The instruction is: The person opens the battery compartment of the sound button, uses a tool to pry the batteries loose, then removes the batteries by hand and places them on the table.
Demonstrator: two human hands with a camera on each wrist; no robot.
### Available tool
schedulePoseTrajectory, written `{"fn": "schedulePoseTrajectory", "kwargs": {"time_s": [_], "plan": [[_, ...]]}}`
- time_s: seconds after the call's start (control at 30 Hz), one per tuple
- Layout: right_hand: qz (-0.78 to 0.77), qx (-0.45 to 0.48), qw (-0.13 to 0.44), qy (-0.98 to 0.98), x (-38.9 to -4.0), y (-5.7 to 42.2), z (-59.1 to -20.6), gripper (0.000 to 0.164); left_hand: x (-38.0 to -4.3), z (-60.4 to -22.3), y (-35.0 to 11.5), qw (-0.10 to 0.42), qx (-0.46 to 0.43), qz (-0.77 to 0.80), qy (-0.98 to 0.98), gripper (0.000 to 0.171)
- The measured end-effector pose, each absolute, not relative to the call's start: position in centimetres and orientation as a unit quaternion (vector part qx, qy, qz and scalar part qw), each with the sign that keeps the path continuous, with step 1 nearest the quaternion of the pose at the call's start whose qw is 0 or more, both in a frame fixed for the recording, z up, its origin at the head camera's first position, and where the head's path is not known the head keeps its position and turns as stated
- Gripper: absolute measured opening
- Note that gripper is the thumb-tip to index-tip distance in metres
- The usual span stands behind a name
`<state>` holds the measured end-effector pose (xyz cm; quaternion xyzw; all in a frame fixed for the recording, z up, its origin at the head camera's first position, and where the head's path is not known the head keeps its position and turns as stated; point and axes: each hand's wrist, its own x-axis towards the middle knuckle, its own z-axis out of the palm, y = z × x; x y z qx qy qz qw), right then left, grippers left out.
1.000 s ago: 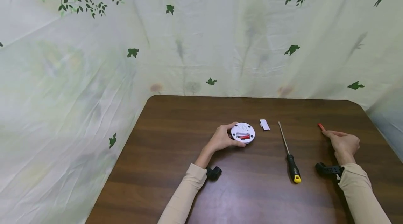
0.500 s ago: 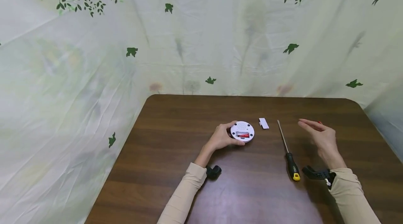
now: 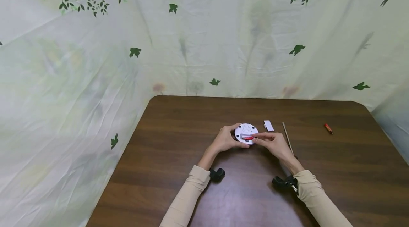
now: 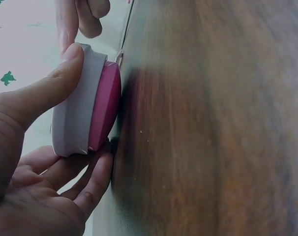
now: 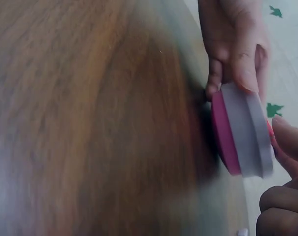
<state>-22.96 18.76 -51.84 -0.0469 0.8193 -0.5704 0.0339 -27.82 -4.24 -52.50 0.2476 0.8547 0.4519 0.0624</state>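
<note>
In the head view my left hand point(image 3: 224, 138) grips a round white device point(image 3: 246, 128), its battery side turned up, between thumb and fingers. The wrist views show its pink lower part point(image 4: 105, 105) close over the table. A red battery point(image 3: 247, 138) lies in the open compartment. My right hand point(image 3: 275, 145) reaches in from the right, thumb and forefinger pinching that battery's right end; in the right wrist view a bit of red point(image 5: 270, 129) shows by the fingertips. Another red battery point(image 3: 328, 128) lies on the table at the far right.
A small white battery cover point(image 3: 268, 126) lies just beyond the device. The screwdriver's shaft point(image 3: 287, 137) shows right of it, its handle hidden by my right arm. The brown table point(image 3: 179, 120) ends at a leaf-printed curtain point(image 3: 191, 42).
My right hand has let go of a red battery at the far right and moved left to the battery in the device. My left hand keeps its grip in place.
</note>
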Motion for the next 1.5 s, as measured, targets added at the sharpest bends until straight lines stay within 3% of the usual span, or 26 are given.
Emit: {"fn": "schedulePoseTrajectory", "kwargs": {"time_s": [0.63,1.0,1.1,1.3,1.5], "plan": [[-0.551,-0.01,0.015,0.835,-23.5,18.5,-50.4,0.026,-27.8,-52.2,-4.2,0.068,0.233,0.455,0.857,0.081],[-0.568,0.071,-0.001,0.82,-23.0,24.1,-48.8,0.05,-27.6,-52.6,-4.3,0.065,0.222,0.448,0.864,0.082],[-0.586,0.091,-0.011,0.805,-22.7,26.6,-48.7,0.044,-27.6,-52.6,-4.2,0.069,0.221,0.448,0.863,0.082],[-0.619,0.166,-0.057,0.765,-22.2,32.4,-48.5,0.004,-27.5,-52.4,-4.3,0.071,0.221,0.456,0.859,0.083],[-0.709,0.294,-0.134,0.627,-22.3,36.9,-49.0,0.016,-27.5,-52.3,-4.3,0.073,0.223,0.46,0.856,0.081]]}}
